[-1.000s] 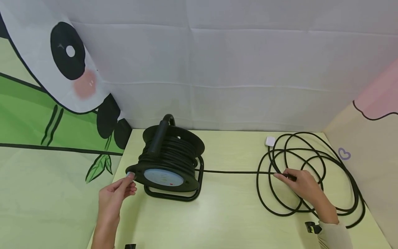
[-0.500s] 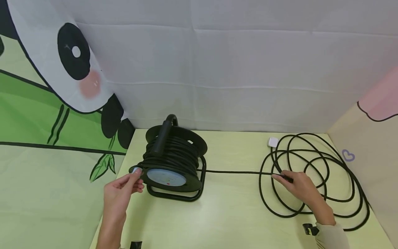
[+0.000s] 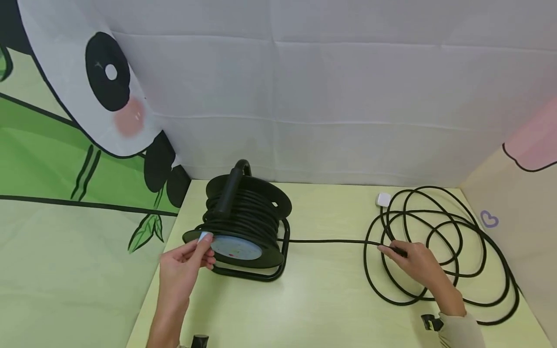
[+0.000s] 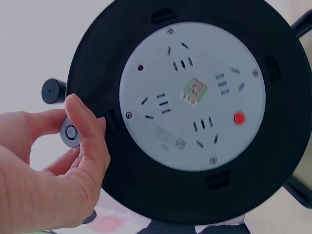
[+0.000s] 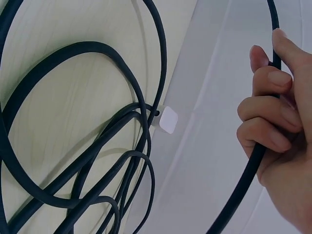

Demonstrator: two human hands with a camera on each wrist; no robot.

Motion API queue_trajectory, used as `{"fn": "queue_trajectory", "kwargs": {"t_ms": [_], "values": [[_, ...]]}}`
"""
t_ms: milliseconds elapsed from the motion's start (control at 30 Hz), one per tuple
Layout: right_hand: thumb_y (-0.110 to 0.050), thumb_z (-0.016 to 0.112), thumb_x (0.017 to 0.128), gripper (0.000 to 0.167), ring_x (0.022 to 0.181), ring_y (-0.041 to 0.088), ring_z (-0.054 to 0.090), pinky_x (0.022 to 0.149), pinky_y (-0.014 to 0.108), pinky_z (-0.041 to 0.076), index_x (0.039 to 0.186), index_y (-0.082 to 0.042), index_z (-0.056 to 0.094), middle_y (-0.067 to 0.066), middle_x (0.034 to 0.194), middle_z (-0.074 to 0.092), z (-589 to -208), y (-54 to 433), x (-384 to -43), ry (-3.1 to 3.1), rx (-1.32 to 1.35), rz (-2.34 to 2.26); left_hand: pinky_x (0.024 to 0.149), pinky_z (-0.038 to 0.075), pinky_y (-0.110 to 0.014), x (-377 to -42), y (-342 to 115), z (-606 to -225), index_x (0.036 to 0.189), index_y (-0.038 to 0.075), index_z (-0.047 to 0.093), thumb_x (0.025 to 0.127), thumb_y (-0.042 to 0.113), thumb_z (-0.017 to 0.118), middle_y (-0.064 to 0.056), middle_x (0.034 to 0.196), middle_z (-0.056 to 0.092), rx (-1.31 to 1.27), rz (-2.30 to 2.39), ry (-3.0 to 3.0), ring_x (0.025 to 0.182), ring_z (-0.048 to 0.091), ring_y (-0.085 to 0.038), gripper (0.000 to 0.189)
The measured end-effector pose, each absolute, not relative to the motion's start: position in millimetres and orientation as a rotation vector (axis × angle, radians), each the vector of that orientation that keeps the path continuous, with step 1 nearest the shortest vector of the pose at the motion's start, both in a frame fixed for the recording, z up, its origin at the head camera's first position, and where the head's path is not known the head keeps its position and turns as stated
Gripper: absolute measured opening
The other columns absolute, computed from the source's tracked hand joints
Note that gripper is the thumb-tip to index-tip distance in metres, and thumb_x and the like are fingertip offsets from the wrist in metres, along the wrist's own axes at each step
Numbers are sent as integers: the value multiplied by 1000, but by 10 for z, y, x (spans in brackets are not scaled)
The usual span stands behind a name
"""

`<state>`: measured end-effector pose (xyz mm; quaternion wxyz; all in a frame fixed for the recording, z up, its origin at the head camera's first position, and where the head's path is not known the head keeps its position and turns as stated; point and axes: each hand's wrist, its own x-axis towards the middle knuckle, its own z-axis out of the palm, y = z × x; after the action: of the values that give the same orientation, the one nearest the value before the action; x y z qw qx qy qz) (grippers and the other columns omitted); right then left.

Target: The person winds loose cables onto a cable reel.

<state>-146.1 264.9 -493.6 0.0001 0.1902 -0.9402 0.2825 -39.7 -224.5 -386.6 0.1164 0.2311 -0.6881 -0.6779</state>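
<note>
A black cable reel [image 3: 243, 210] wound with black cable stands on the left part of the table. Its front disc bears a pale socket panel [image 4: 192, 97] with a red button. My left hand [image 3: 184, 266] pinches a small grey knob [image 4: 70, 132] at the disc's edge between thumb and fingers. From the reel's right side the cable [image 3: 326, 240] runs taut across the table. At its other end my right hand [image 3: 417, 263] grips it, fingers curled round it in the right wrist view. Loose loops of cable [image 5: 87, 46] lie beneath and around that hand.
A white plug [image 3: 383, 199] lies at the back of the loops. The reel rests on a black tubular frame [image 3: 250, 275] and has a carrying handle [image 3: 230, 191] on top. White cloth [image 3: 330, 111] hangs behind the table [image 3: 313, 299], and a printed cloth [image 3: 78, 256] covers the left side.
My left hand has moved right with the knob, which sits nearer the socket panel in the head view. My right hand, still on the cable, has shifted slightly left. The loose loops have shifted a little.
</note>
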Motion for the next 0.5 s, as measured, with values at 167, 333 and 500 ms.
{"fn": "queue_trajectory", "kwargs": {"t_ms": [167,333,500], "values": [[-29,70,100,21,54,2,41,54,23,39,88,-13,73,-14,65,54,-4953,2612,-1466,-2959,615,888,60,62,-27,-400,-2137,-3853,109,-15,71,96,22,76,-6,71,70,621,-1997,-2068,58,67,-17,39],[-31,69,101,21,54,2,38,52,23,34,88,-15,73,-13,63,50,-4944,2535,-1454,-2994,633,897,60,63,-30,-391,-2033,-3851,104,-16,71,96,19,76,-7,71,70,570,-2034,-2086,59,67,-19,36],[-29,70,100,21,52,0,35,51,22,33,80,-23,67,-18,59,41,-4987,2452,-1462,-2939,706,924,60,63,-32,-403,-1934,-3885,99,-16,72,97,16,75,-9,71,69,512,-2050,-2109,59,68,-20,32]]}}
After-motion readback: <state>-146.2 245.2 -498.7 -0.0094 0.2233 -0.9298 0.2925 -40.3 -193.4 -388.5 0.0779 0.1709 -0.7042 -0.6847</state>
